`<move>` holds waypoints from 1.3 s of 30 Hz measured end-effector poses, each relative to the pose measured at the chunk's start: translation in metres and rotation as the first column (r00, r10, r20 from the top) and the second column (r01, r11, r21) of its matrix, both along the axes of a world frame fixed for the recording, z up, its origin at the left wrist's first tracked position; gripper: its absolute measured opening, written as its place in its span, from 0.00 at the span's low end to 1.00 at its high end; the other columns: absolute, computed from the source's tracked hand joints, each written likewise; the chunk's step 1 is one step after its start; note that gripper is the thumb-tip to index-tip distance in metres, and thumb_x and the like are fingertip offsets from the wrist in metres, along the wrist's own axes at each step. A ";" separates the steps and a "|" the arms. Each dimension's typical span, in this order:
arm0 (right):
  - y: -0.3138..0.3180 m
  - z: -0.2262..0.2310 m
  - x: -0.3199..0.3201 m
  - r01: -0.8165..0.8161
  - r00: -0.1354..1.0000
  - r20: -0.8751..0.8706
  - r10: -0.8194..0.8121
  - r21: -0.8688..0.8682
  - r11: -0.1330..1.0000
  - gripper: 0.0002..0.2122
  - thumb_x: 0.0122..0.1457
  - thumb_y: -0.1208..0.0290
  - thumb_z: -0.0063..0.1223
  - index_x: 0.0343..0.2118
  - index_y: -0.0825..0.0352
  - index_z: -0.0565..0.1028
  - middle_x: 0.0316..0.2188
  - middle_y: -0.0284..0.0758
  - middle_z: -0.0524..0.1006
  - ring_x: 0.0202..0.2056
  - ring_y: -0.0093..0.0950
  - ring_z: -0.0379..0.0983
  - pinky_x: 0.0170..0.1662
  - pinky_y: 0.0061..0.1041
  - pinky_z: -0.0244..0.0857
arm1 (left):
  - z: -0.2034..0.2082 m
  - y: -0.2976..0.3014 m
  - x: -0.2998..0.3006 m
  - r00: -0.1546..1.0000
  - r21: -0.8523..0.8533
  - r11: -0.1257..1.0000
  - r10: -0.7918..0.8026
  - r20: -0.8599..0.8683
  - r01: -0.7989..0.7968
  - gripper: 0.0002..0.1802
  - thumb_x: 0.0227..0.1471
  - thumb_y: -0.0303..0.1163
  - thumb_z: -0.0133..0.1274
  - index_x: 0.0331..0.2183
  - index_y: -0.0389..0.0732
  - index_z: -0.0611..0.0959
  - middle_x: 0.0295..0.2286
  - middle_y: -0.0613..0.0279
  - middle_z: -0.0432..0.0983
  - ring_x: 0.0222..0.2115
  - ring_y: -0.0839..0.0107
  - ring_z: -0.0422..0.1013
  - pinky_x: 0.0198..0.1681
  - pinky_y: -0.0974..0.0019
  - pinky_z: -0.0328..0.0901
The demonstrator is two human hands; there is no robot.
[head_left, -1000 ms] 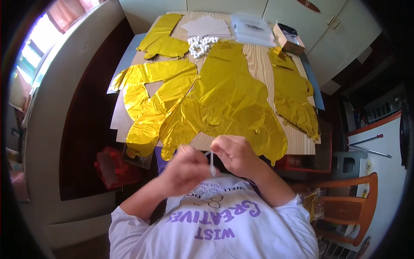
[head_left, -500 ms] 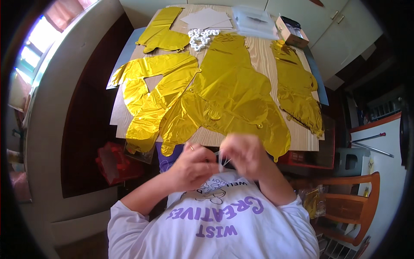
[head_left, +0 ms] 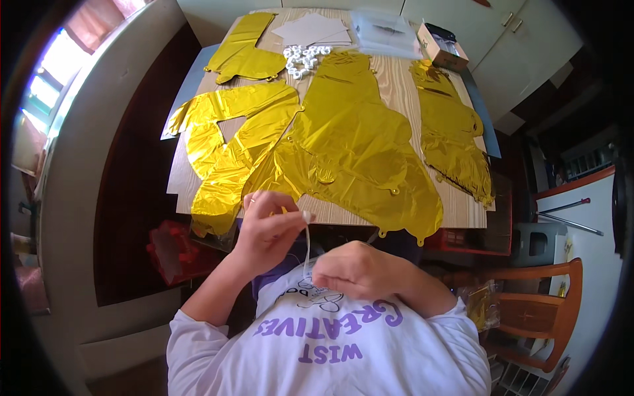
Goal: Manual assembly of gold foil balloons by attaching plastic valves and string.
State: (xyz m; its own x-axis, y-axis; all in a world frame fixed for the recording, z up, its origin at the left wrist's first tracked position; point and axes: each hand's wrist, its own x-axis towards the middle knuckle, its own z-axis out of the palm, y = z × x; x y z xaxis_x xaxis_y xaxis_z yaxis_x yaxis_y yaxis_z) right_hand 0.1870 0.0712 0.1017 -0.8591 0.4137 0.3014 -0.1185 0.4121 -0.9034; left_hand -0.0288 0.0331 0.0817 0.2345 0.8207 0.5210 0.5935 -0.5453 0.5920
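Over the near edge of the table, my left hand (head_left: 267, 224) pinches a small white piece (head_left: 308, 216) between thumb and fingertips. A thin white ribbon (head_left: 307, 247) hangs from that piece and runs down toward my right hand (head_left: 356, 270). My right hand is closed in front of my shirt, its fingertips at the ribbon's lower end; what lies inside them is hidden. Just beyond my hands, a large flat gold foil balloon (head_left: 356, 138) covers the table's middle. Left of it lies another gold foil balloon (head_left: 218, 178), partly behind my left hand.
More gold foil lies at the far left (head_left: 247, 56) and right (head_left: 456, 132). Small white rings (head_left: 302, 61), pale sheets (head_left: 314, 31), clear plastic packaging (head_left: 383, 36) and an open box (head_left: 442, 47) stand along the back. A wooden chair (head_left: 528, 300) is at my right, a red container (head_left: 175, 254) at lower left.
My hands have moved apart: the left rose up and left with the white piece, the right came down and nearer my shirt. The white ribbon now stretches between them.
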 end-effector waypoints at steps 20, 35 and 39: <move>0.015 -0.034 -0.015 0.291 0.956 0.060 -0.286 -0.133 0.947 0.11 0.64 0.66 0.48 0.27 0.66 0.74 0.20 0.33 0.72 0.23 0.23 0.69 0.27 0.23 0.62 | -0.012 -0.018 0.012 0.895 -0.192 0.957 -0.119 0.429 0.219 0.14 0.42 0.21 0.61 0.34 0.48 0.84 0.28 0.68 0.69 0.30 0.69 0.65 0.37 0.66 0.55; 0.023 -0.008 -0.010 0.323 0.943 -0.039 -0.331 -0.137 0.936 0.08 0.62 0.72 0.48 0.26 0.68 0.72 0.20 0.37 0.72 0.21 0.30 0.71 0.26 0.26 0.63 | -0.018 -0.016 0.016 0.909 -0.206 0.928 -0.225 0.352 0.310 0.06 0.48 0.25 0.59 0.32 0.43 0.85 0.28 0.64 0.69 0.32 0.69 0.66 0.35 0.68 0.59; 0.012 -0.022 -0.011 0.145 0.982 0.118 -0.149 0.042 0.989 0.06 0.60 0.75 0.50 0.26 0.68 0.72 0.19 0.38 0.72 0.22 0.31 0.73 0.26 0.25 0.63 | 0.000 -0.004 0.003 0.848 -0.282 0.947 0.018 0.530 0.157 0.09 0.51 0.23 0.56 0.36 0.42 0.85 0.28 0.65 0.68 0.33 0.73 0.65 0.34 0.73 0.59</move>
State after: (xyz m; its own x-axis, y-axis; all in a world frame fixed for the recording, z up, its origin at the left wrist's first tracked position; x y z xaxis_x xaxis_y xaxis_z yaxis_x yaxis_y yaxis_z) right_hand 0.1758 0.0837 0.0799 -0.8207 0.5292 0.2153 0.0541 0.4471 -0.8929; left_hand -0.0256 0.0287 0.0819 0.0631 0.9488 0.3094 0.1176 -0.3149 0.9418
